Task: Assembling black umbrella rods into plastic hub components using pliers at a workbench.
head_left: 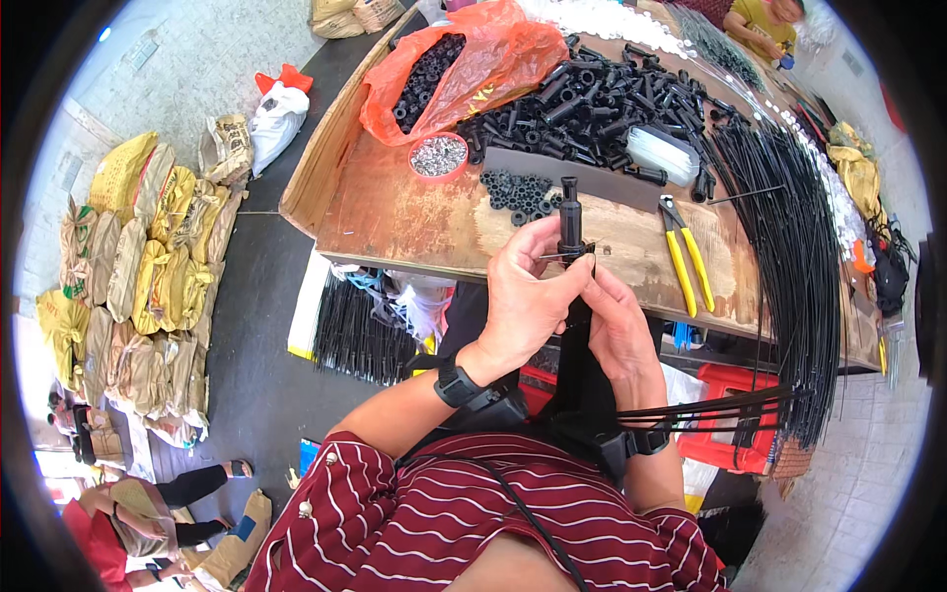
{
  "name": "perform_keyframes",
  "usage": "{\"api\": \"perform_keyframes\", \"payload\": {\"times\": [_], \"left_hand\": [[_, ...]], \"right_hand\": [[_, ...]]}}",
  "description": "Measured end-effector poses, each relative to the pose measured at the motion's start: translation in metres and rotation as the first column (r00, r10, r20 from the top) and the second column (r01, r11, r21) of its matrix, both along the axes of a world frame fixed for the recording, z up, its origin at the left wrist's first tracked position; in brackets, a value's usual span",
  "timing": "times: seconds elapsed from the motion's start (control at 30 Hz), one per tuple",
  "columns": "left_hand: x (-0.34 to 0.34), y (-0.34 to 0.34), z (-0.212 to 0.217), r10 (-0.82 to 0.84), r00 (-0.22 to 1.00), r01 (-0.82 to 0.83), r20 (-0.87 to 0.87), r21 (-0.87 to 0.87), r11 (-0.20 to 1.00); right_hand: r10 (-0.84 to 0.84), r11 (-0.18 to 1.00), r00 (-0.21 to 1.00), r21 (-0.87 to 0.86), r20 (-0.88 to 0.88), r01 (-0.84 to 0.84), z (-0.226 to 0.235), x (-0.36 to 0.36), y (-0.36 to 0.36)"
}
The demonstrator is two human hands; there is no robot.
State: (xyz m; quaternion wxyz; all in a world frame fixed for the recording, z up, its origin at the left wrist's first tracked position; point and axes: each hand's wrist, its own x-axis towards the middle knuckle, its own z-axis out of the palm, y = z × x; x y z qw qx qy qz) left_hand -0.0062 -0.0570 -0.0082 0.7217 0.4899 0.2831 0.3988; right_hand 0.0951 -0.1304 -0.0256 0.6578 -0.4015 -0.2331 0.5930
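Black plastic tube (570, 219): upright above the worktop's (414, 222) near edge, pinched in your left hand (523, 296)
Right hand (617, 326): fingers closed around the dark rods below that tube
Yellow-handled pliers (688, 255): right of your hands, near the near edge
Red bowl (438, 156): toward the far-left corner

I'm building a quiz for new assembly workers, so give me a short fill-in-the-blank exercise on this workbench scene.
1. Both hands, the left hand and the right hand, hold a ____ plastic tube fitting.
2. The pliers on the wooden table have ____ handles.
3. The small silver parts sit in a ____ bowl.
4. The torn bag of black parts is ____.

Missing words: black; yellow; red; orange
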Motion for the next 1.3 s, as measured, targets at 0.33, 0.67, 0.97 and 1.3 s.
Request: {"api": "perform_keyframes", "payload": {"times": [0.33,0.67,0.97,1.3], "left_hand": [[-0.01,0.029,-0.006,-0.372,0.928,0.372,0.01,-0.044,0.927],[-0.007,0.051,-0.014,-0.549,0.826,0.559,0.127,-0.067,0.826],[-0.024,0.025,0.03,-0.509,0.795,0.603,-0.33,0.339,0.722],[0.009,0.045,0.004,-0.103,0.922,0.255,-0.373,0.383,0.888]], "right_hand": [[0.021,0.999,0.999,0.049,-0.047,-0.018,-0.01,0.014,0.0],[-0.072,0.991,0.996,0.111,-0.049,0.077,-0.01,0.011,0.013],[-0.501,0.866,0.824,0.162,0.267,0.474,-0.022,-0.007,0.036],[-0.581,0.807,0.659,0.235,0.477,0.542,-0.01,-0.029,0.036]]}}
